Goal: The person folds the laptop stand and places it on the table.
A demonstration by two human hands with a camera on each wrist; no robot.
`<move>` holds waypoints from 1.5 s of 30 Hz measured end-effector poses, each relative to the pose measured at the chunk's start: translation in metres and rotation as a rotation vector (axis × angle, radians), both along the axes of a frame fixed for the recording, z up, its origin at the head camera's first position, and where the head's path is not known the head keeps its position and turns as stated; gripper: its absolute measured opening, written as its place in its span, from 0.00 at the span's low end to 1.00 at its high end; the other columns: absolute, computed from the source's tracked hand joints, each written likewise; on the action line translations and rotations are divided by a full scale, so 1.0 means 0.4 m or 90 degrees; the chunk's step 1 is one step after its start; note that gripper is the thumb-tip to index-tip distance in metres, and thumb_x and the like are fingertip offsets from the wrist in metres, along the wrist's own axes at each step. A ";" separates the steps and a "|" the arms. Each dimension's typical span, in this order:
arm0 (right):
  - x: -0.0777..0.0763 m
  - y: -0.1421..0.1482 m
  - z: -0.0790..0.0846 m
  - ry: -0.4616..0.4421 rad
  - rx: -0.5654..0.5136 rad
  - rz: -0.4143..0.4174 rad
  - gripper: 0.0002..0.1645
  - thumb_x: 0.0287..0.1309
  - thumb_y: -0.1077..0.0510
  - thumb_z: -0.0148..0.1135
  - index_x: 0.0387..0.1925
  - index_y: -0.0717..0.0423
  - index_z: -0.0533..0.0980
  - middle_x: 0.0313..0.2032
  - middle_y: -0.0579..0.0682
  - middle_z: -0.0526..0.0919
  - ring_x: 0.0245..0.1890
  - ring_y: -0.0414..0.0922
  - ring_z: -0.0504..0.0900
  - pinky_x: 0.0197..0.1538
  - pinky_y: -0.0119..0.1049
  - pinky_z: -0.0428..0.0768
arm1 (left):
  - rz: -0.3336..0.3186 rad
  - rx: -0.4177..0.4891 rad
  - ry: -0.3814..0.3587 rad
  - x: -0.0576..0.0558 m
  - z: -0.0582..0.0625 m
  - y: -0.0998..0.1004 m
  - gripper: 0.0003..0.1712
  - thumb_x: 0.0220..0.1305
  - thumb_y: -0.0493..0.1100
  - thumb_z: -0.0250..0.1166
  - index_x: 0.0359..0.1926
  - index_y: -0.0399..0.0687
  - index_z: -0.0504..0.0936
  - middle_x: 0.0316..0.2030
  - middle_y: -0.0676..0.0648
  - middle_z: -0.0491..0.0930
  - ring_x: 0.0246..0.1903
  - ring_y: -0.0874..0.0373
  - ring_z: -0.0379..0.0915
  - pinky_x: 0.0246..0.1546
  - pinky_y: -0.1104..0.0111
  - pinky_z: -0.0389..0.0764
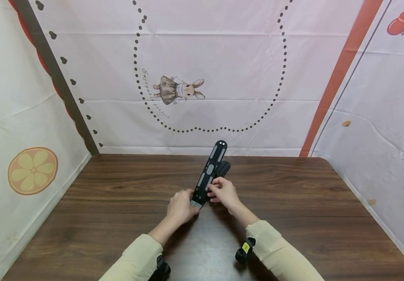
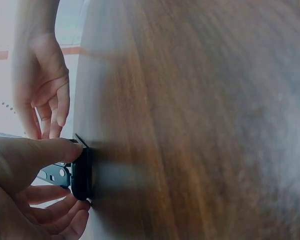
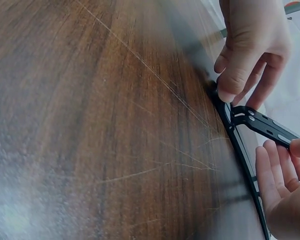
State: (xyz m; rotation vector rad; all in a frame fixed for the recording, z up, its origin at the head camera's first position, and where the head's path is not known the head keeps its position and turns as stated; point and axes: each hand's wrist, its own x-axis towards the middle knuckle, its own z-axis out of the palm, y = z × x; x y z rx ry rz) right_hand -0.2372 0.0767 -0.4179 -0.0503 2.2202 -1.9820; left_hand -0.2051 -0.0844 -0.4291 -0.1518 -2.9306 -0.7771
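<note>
A black folding laptop stand with pale grey pads lies slantwise over the table's middle, a shorter black piece showing under its right side. My left hand holds its near end, thumb and fingers on either side, as the left wrist view of the stand's end also shows. At the right edge, my right hand pinches a hinged arm between thumb and fingers. In the right wrist view this arm angles up from the long flat bar on the table.
The dark wood-grain table meets a white printed cloth along its back edge. More cloth hangs at both sides. Black wrist cameras sit at the cream sleeves.
</note>
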 end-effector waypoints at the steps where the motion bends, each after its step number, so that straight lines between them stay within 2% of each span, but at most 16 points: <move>1: -0.005 0.001 -0.008 0.001 -0.001 -0.002 0.11 0.59 0.64 0.56 0.42 0.68 0.71 0.37 0.62 0.80 0.37 0.59 0.82 0.36 0.48 0.81 | 0.001 -0.001 0.002 0.000 0.000 -0.001 0.32 0.36 0.43 0.73 0.48 0.42 0.79 0.33 0.46 0.80 0.31 0.52 0.76 0.30 0.61 0.76; 6: -0.021 0.005 -0.033 0.011 0.022 -0.006 0.10 0.59 0.62 0.57 0.41 0.64 0.72 0.35 0.57 0.81 0.32 0.50 0.84 0.32 0.40 0.82 | 0.004 -0.004 0.008 -0.003 -0.001 -0.008 0.31 0.36 0.41 0.72 0.48 0.42 0.80 0.35 0.45 0.81 0.33 0.51 0.77 0.31 0.61 0.76; 14: -0.023 0.023 -0.022 0.071 0.109 -0.001 0.07 0.60 0.61 0.56 0.40 0.59 0.75 0.34 0.54 0.84 0.32 0.47 0.84 0.32 0.38 0.82 | 0.006 -0.005 0.019 -0.009 -0.002 -0.020 0.29 0.36 0.38 0.71 0.47 0.43 0.81 0.34 0.46 0.82 0.29 0.54 0.75 0.27 0.63 0.74; 20: -0.034 0.045 -0.013 0.131 0.148 -0.014 0.08 0.58 0.61 0.57 0.40 0.57 0.77 0.34 0.55 0.84 0.32 0.48 0.84 0.32 0.39 0.82 | -0.001 -0.006 0.011 -0.014 -0.003 -0.031 0.29 0.37 0.37 0.70 0.48 0.42 0.80 0.36 0.44 0.82 0.32 0.53 0.77 0.29 0.62 0.76; 27: -0.050 0.079 0.007 0.225 0.241 -0.031 0.12 0.58 0.60 0.59 0.45 0.56 0.77 0.35 0.54 0.84 0.30 0.46 0.81 0.28 0.32 0.79 | -0.007 -0.008 0.002 -0.015 -0.001 -0.037 0.29 0.39 0.35 0.68 0.49 0.43 0.79 0.38 0.44 0.82 0.34 0.54 0.76 0.31 0.62 0.76; 32: -0.058 0.107 0.030 0.301 0.292 -0.029 0.16 0.58 0.59 0.59 0.48 0.57 0.75 0.39 0.53 0.84 0.33 0.45 0.82 0.35 0.35 0.79 | -0.010 -0.009 -0.004 -0.016 0.000 -0.040 0.29 0.41 0.34 0.67 0.51 0.43 0.78 0.39 0.44 0.81 0.35 0.53 0.75 0.32 0.62 0.75; 40: -0.070 0.143 0.053 0.328 0.300 -0.020 0.23 0.57 0.59 0.60 0.56 0.57 0.71 0.46 0.55 0.82 0.40 0.49 0.83 0.36 0.38 0.80 | -0.013 -0.018 -0.003 -0.020 0.001 -0.047 0.30 0.41 0.31 0.65 0.52 0.43 0.77 0.40 0.45 0.80 0.39 0.51 0.73 0.35 0.60 0.75; 45: -0.075 0.161 0.063 0.323 0.310 -0.019 0.27 0.57 0.57 0.60 0.59 0.56 0.68 0.50 0.53 0.80 0.44 0.48 0.82 0.40 0.41 0.80 | -0.026 -0.019 -0.003 -0.025 0.001 -0.054 0.31 0.40 0.29 0.63 0.53 0.41 0.77 0.41 0.45 0.80 0.42 0.50 0.73 0.39 0.59 0.75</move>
